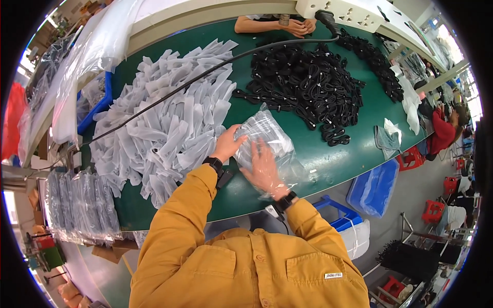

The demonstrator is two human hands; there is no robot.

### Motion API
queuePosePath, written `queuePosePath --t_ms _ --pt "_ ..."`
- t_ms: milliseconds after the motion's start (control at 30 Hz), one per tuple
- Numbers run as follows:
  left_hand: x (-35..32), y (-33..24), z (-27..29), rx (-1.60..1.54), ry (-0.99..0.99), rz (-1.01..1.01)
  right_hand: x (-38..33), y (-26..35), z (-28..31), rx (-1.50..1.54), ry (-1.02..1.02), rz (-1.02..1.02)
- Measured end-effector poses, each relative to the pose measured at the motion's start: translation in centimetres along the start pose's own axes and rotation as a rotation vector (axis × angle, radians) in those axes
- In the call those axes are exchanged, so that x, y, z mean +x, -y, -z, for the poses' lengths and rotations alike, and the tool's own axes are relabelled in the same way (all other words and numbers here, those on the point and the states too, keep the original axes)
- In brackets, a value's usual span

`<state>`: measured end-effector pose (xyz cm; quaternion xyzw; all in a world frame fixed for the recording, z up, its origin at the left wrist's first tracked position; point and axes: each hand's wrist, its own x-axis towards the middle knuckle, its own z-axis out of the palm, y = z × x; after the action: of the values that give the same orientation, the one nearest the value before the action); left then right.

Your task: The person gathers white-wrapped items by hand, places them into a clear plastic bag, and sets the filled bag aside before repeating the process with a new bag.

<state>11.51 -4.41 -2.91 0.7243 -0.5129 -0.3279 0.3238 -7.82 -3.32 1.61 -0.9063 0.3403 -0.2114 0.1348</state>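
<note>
Head view, left to right: stacked clear packets (82, 205) hang at the near left edge of the green counter (334, 154), out of the way of the work. A wide heap of white translucent sleeves (169, 118) lies just left of the hands, within easy reach. The left hand (227, 145) grips the left edge of a clear plastic bag (267, 141), while the right hand (264, 169) lies flat and spread on top, seemingly pressing it to the counter so it stays put. The hands are apart, both on the bag. Farther right, a pile of coiled black cables (308, 87) sits beyond it, and another person's hands (298, 25) work at the far edge.
</note>
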Motion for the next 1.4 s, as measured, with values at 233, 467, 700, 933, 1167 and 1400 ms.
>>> queuePosePath --t_ms 233,467,700,933,1167,1400 --pt "2.2 1.7 -0.5 -0.061 0.060 -0.187 -1.7 -0.1 -3.4 0.037 -0.026 -0.287" --pt "4.5 -1.0 1.6 -0.021 0.187 -0.139 -3.6 -3.5 -0.6 0.317 -0.159 -0.401" --pt "9.9 -4.3 -1.9 -0.090 0.260 -0.071 -2.8 -7.0 0.3 0.387 -0.226 -0.650" --pt "11.1 -4.8 -3.7 0.007 0.399 -0.096 0.1 -9.4 -2.2 0.209 -0.142 -0.552" --pt "11.2 -4.3 -3.7 0.032 0.321 -0.112 -0.5 -7.6 1.0 0.174 0.084 -0.655" --pt "11.8 -5.4 -5.9 -0.134 0.300 -0.126 -1.3 -6.3 -1.5 0.311 0.070 -0.372"
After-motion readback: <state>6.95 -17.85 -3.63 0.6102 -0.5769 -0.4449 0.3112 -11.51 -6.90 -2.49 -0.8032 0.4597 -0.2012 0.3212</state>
